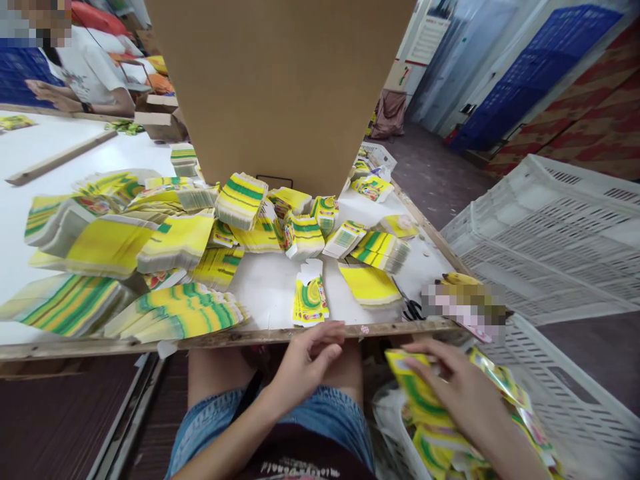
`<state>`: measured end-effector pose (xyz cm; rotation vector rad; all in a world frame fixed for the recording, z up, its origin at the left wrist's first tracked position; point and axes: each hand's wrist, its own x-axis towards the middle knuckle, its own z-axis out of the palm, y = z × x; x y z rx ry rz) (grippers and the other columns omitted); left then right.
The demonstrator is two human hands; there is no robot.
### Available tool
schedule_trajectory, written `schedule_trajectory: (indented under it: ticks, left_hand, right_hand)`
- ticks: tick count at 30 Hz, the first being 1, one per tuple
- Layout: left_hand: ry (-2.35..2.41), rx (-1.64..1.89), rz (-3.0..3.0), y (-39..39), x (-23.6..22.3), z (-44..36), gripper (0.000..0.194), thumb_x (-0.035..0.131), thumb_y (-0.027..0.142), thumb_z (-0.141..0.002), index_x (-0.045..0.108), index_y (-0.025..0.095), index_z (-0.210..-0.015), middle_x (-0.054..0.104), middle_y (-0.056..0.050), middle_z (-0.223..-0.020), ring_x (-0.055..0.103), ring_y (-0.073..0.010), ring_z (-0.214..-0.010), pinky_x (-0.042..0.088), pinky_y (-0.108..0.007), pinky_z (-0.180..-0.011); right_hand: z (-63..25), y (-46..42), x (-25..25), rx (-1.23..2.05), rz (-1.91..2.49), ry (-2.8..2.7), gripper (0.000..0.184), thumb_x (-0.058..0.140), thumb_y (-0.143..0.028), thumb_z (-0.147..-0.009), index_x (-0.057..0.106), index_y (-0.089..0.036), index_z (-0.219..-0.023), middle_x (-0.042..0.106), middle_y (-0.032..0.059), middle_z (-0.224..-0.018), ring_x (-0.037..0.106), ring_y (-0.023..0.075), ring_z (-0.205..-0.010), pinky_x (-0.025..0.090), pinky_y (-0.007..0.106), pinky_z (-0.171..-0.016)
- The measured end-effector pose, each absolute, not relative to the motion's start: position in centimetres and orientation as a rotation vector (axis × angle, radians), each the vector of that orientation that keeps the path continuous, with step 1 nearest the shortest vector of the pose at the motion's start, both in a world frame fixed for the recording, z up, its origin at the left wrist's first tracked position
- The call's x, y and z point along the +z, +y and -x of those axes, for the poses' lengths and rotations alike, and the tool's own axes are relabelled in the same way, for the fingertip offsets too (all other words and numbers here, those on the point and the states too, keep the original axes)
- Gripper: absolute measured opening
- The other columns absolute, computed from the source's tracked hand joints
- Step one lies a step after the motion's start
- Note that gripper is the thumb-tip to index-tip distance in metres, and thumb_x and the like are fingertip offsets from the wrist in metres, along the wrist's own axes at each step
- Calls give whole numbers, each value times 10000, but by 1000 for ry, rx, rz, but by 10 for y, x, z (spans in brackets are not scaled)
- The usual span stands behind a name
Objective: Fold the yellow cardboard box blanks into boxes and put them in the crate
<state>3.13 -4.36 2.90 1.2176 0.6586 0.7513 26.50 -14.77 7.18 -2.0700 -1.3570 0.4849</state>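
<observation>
My left hand (311,357) hovers by the table's front edge, fingers loosely stretched and thumb apart, with nothing in it. Just beyond it, a small pile of yellow-green printed cartons (310,297) lies on the white tabletop. Low at the right, my right hand (457,383) grips a flat yellow carton (413,383) between thumb and fingers. That hand is over a white basket (393,417) with more such cartons in it, partly hidden by my hand and forearm. Stacks of flattened yellow cartons (175,310) spread across the left and middle of the table.
A tall brown cardboard box (285,87) stands behind the stacks. Black-handled scissors (413,308) and bananas (463,283) lie at the table's right corner. White crates (555,233) are stacked at the right. A person (95,70) sits across at the far left, near a wooden bar (63,158).
</observation>
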Motion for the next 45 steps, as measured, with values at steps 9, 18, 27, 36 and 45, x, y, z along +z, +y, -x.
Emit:
schedule_trajectory:
  ticks: [9,18,27,36,45]
  left_hand:
    - [743,749,-1327,-46,16,-21,285,371,378,-954,521,173,-826,576,1,-616,523,-119,-565,417,-238,-587]
    - [941,816,-1342,-42,7,3,261,472,399,-909,547,173,-803,562,2,-670,537,-129,-600,432,-236,-597]
    - [824,951,-922,-12,2,-4,416,628,439,-809,604,159,-1116,687,-95,-1033,639,-225,-940,511,-329,-817]
    - [474,776,-665,-15,22,-7,422,699,424,-755,679,157,-1081,703,-134,-1096,626,-293,-1078,484,-395,-932]
    - [660,887,-693,-19,7,-17,361,678,415,-779,641,158,-1028,732,-82,-943,678,-232,-904,528,-344,-816]
  right_hand:
    - [-201,-79,31,569,1906,-1356,247,583,-448,-825,687,-225,-803,692,90,-815,615,270,-756,442,376,-720]
    - [-165,-25,-13,509,1915,-1134,182,712,-316,-702,548,-236,-708,607,58,-705,602,286,-782,410,348,-685]
    - [-160,-55,5,907,1516,-874,390,635,-501,-780,573,-173,-982,692,62,-771,654,209,-717,526,342,-685]
    - [-146,-73,11,1208,1291,-664,356,794,-439,-662,658,-182,-868,701,47,-807,642,195,-768,510,338,-747]
    - [-138,-76,10,1128,1401,-762,389,727,-525,-709,641,-158,-803,676,45,-742,622,205,-679,516,332,-657]
